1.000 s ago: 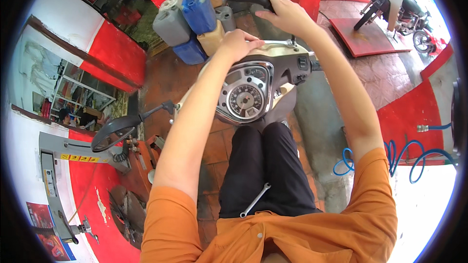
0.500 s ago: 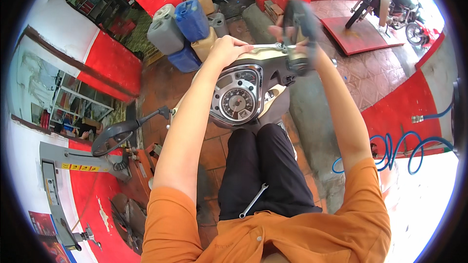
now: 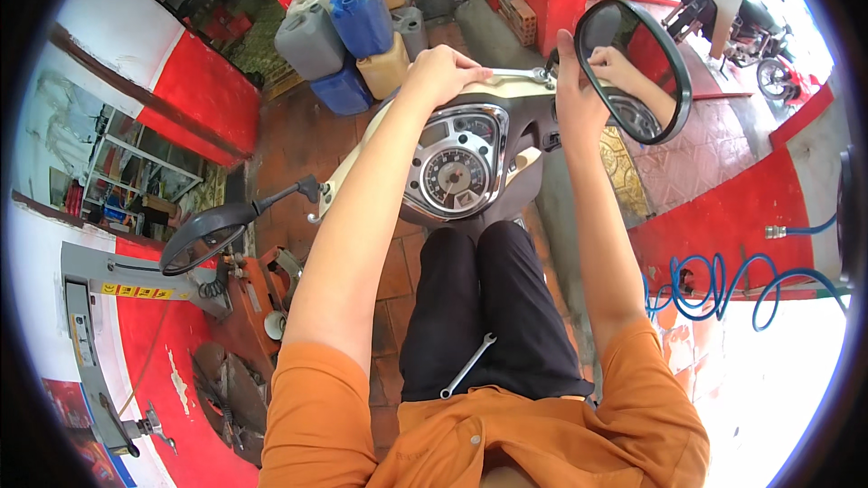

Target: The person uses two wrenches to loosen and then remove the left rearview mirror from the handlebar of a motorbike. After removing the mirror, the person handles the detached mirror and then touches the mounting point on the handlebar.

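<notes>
My left hand [image 3: 443, 79] is closed on a chrome wrench [image 3: 515, 74] above the front cover of a scooter. The wrench's far end sits at the base of the right side mirror [image 3: 680, 81], where a fitting is partly hidden by my right hand. My right hand [image 3: 580, 95] is wrapped around the mirror's stem side, and the black-rimmed glass faces me. Below my hands is the scooter's round speedometer panel [image 3: 455, 172] in a chrome frame. A second wrench [image 3: 468, 366] lies across my lap on the dark trousers.
The left side mirror [image 3: 212, 233] sticks out from the scooter. Plastic jerrycans [image 3: 360, 25] stand stacked beyond it. A grey lift-like machine [image 3: 86, 334] is at the left wall, a coiled blue air hose [image 3: 719, 287] at the right. A parked motorbike [image 3: 737, 23] stands far right.
The right mirror, blurred and edge-on before, has turned so its glass faces me. My right hand has turned with it. My left hand and its wrench have shifted slightly right.
</notes>
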### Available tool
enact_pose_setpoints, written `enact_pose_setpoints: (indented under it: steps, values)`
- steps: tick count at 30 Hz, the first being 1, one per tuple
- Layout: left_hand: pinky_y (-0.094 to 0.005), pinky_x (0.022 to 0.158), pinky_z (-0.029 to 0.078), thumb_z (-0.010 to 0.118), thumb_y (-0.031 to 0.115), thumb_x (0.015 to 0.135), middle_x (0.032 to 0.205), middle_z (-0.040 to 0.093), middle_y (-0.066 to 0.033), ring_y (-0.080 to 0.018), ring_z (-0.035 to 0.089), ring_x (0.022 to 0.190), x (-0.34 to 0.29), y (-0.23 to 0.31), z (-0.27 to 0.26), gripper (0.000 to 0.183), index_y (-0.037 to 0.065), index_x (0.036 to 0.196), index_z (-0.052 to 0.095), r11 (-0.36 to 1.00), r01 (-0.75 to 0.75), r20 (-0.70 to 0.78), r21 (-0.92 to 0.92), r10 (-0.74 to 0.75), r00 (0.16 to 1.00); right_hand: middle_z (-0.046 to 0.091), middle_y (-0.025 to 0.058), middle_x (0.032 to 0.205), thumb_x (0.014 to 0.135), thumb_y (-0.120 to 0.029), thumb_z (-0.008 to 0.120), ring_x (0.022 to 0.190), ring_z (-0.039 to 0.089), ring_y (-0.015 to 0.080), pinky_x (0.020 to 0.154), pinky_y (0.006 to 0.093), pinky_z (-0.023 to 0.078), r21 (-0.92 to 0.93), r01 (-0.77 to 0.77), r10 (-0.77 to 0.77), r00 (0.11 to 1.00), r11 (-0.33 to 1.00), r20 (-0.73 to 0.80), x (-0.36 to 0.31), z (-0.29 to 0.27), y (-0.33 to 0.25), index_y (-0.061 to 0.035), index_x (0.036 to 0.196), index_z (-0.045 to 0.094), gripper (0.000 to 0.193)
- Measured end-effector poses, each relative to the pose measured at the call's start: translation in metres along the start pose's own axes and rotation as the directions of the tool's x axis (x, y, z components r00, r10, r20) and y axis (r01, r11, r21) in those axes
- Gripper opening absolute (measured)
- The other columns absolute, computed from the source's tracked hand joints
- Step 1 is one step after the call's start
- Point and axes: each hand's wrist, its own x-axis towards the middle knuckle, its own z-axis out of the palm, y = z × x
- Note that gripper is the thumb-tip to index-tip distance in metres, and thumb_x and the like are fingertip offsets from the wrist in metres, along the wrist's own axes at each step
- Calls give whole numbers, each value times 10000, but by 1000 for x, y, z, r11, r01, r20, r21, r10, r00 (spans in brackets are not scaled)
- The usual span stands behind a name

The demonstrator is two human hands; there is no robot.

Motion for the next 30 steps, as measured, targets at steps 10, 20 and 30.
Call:
enact_pose_setpoints:
  steps: [10, 20, 30]
  values:
    - [-388, 865, 507, 752, 484, 745, 944, 732, -95, -292, 686, 912, 5, -5, 4, 328, 236, 959, 775, 999, -40, 1, -17, 40, 999, 671, 130, 1087, 999, -371, 513, 966, 672, 194, 782, 290, 551, 739, -509, 56, 838, 442, 543, 56, -4, 56, -50, 1123, 561, 348]
    - [-380, 853, 509, 743, 465, 764, 931, 731, -113, -296, 687, 909, 5, -3, 3, 314, 227, 966, 774, 999, -32, 4, -3, 32, 999, 632, 108, 856, 919, -392, 627, 623, 636, 183, 588, 348, 524, 377, -592, 431, 793, 713, 430, 87, 71, 20, -2, 1141, 429, 491]
    - [-295, 748, 503, 733, 332, 828, 851, 734, -112, -155, 670, 758, 2, 1, 0, 318, 89, 1033, 749, 998, -60, 5, 30, 60, 998, 235, -105, 510, 922, -240, 612, 405, 224, 54, 531, 292, 406, 368, -929, -25, 367, 43, 930, 104, 73, 31, -178, 670, 403, 333]
